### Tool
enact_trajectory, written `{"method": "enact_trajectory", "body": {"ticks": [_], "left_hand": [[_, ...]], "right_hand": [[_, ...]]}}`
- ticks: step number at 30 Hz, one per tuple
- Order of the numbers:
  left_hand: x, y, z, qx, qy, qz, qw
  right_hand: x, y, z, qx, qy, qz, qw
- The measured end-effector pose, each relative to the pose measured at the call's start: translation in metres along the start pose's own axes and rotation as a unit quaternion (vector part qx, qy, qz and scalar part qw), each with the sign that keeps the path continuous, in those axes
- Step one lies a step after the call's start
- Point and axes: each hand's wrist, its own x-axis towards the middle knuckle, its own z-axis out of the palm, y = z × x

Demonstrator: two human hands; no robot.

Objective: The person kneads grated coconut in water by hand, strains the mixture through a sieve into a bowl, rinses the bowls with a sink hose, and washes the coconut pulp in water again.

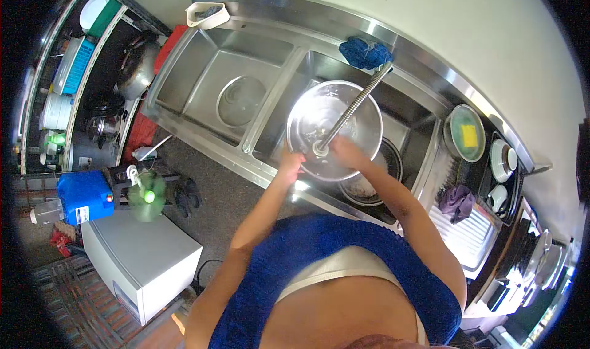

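Observation:
A large shiny metal bowl (335, 94) is held tilted over the right sink basin. My left hand (292, 164) grips its near-left rim, with the thumb on the edge. Inside the bowl, close to the end of the coiled metal faucet hose (356, 100), is my right hand (349, 152). Its fingers are partly hidden by the faucet head, and I cannot tell if they hold anything. Under the bowl and my right forearm, a round dark-rimmed pan (369, 195) stands in the same basin, partly covered.
A round metal piece (241, 101) lies in the left basin (203, 82). Blue mesh cloth (365, 53) hangs at the back ledge. On the right stand a bowl with a yellow sponge (469, 136), a purple cloth (456, 203) and white dishes (503, 161). Shelves and a fan (147, 195) are left.

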Motion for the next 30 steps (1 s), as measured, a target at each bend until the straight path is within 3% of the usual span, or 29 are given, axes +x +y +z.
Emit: {"method": "enact_trajectory", "body": {"ticks": [2,3,5,8,9,11,14,16,20,23,25,27,29,30], "left_hand": [[0.001,0.0,0.001,0.006,0.008,0.005,1.0],[0.001,0.0,0.002,0.014,0.016,0.012,1.0],[-0.004,0.006,0.011,0.003,-0.01,0.015,1.0],[-0.012,0.019,0.025,-0.002,-0.018,0.036,0.999],[-0.013,0.018,0.025,0.002,-0.019,0.05,0.999],[-0.018,0.019,0.021,0.006,-0.015,0.064,0.998],[-0.028,0.03,0.024,-0.002,-0.041,0.055,0.998],[-0.02,0.023,0.022,-0.005,-0.054,0.089,0.995],[-0.016,0.014,0.022,0.01,-0.049,0.155,0.987],[-0.003,0.0,0.021,0.024,-0.028,0.245,0.969],[-0.003,-0.004,0.02,0.06,-0.018,0.267,0.962],[-0.007,-0.003,0.019,0.101,-0.014,0.288,0.952],[-0.019,0.006,0.025,0.153,-0.013,0.406,0.901],[-0.026,0.014,0.025,0.144,-0.039,0.376,0.914]], "right_hand": [[-0.012,-0.013,-0.004,0.016,-0.1,-0.035,0.994],[-0.02,-0.018,-0.007,0.017,-0.101,-0.03,0.994],[0.003,-0.1,-0.078,0.058,-0.085,0.096,0.99],[0.005,-0.126,-0.08,0.168,0.001,0.04,0.985],[0.0,-0.101,-0.061,0.167,0.003,0.039,0.985],[-0.016,-0.019,-0.007,-0.084,-0.126,0.001,0.988],[-0.014,0.011,-0.035,-0.19,-0.123,-0.035,0.973],[-0.006,0.033,-0.033,-0.184,0.077,-0.001,0.98],[0.0,0.037,-0.008,-0.169,0.122,0.101,0.973],[-0.012,0.011,0.004,-0.115,0.056,0.013,0.992],[-0.022,-0.001,0.011,-0.179,-0.09,0.029,0.979],[-0.047,-0.003,0.01,-0.177,-0.1,0.007,0.979],[-0.087,0.004,0.003,-0.18,-0.123,-0.03,0.975],[-0.113,0.008,0.001,-0.182,-0.14,-0.044,0.972]]}}
